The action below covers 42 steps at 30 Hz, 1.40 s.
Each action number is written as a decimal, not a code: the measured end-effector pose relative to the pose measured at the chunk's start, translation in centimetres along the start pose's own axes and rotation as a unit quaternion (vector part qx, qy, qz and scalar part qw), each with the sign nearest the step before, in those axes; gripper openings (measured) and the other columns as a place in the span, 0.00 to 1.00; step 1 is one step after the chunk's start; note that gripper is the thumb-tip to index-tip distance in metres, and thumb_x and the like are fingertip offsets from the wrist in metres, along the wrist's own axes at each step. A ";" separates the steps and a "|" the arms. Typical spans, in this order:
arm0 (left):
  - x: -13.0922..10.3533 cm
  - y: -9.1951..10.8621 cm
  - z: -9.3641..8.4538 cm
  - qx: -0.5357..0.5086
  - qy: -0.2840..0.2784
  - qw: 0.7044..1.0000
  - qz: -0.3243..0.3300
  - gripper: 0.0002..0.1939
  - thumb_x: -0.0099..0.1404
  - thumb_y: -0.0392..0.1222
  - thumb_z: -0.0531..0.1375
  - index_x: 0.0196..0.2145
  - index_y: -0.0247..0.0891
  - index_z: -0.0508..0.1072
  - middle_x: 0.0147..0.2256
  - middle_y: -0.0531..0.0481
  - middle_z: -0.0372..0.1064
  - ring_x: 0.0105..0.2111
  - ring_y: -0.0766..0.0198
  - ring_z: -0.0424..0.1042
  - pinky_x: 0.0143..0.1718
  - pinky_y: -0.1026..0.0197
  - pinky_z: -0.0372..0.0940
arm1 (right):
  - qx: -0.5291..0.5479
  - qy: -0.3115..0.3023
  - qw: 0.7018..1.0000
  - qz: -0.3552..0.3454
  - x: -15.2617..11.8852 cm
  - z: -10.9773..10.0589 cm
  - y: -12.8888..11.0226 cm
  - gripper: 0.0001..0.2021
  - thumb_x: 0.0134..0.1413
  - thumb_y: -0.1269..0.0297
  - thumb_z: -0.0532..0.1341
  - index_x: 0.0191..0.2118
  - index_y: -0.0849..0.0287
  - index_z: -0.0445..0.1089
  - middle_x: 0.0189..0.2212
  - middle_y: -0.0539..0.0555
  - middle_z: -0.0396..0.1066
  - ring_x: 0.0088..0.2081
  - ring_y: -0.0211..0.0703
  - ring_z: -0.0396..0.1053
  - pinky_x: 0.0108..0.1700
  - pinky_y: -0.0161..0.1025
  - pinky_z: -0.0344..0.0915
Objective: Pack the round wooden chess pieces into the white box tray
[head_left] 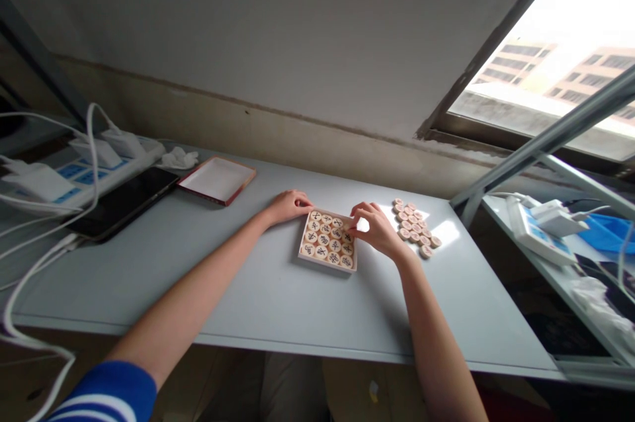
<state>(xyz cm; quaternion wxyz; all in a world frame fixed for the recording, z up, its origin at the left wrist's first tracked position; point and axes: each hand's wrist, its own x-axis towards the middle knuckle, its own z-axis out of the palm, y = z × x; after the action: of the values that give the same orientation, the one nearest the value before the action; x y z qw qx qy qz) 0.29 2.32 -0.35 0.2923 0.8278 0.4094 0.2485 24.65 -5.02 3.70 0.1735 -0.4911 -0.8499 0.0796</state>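
A shallow square box [326, 265] on the grey desk holds rows of round wooden pieces with dark characters. My left hand [288, 206] pinches the box's upper left corner between thumb and fingers. At the upper right of the box, my right hand [370, 227] has thumb and index finger closed on a round piece [348, 229] over the pieces there. Its fingers partly hide that corner. To the right of my right hand, a loose cluster of round pieces with reddish characters [415, 227] lies on the desk.
An open box lid [217, 179] lies at the back left. Further left are a black phone [127, 202], a power strip [139, 156] with white chargers and cables, and crumpled tissue [179, 158]. A metal frame [530, 144] rises at the right, beside another power strip [540, 237].
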 end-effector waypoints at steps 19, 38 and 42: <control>0.0 -0.2 0.1 -0.011 0.006 1.000 -0.006 0.15 0.57 0.48 0.55 0.33 0.36 0.76 0.33 0.48 0.72 0.33 0.63 0.67 0.35 0.65 0.59 | -0.017 0.124 0.972 0.198 -0.5 1.2 3.3 0.14 0.53 0.55 0.52 0.38 0.56 0.69 0.39 0.57 0.69 0.40 0.49 0.64 0.41 0.47 0.58; 0.1 -0.1 0.1 0.017 0.003 1.000 -0.019 0.15 0.57 0.48 0.54 0.33 0.38 0.77 0.33 0.50 0.72 0.31 0.64 0.66 0.33 0.65 0.58 | -0.074 0.053 0.992 0.088 -0.8 -0.4 2.1 0.10 0.54 0.61 0.54 0.39 0.52 0.70 0.40 0.53 0.68 0.41 0.48 0.62 0.41 0.44 0.54; 0.1 0.0 0.0 0.010 0.001 1.000 -0.021 0.15 0.57 0.48 0.54 0.33 0.38 0.77 0.34 0.50 0.72 0.32 0.64 0.66 0.33 0.65 0.58 | -0.055 -0.003 0.997 0.053 -0.2 -0.8 -0.5 0.15 0.48 0.56 0.60 0.43 0.52 0.67 0.41 0.54 0.67 0.42 0.48 0.63 0.41 0.44 0.56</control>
<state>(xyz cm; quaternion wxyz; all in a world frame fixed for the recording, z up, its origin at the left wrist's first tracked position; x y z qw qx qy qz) 0.37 2.34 -0.36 0.2885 0.8218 0.4295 0.2385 24.65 -5.46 4.53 0.1390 -0.5442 -0.8262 0.0439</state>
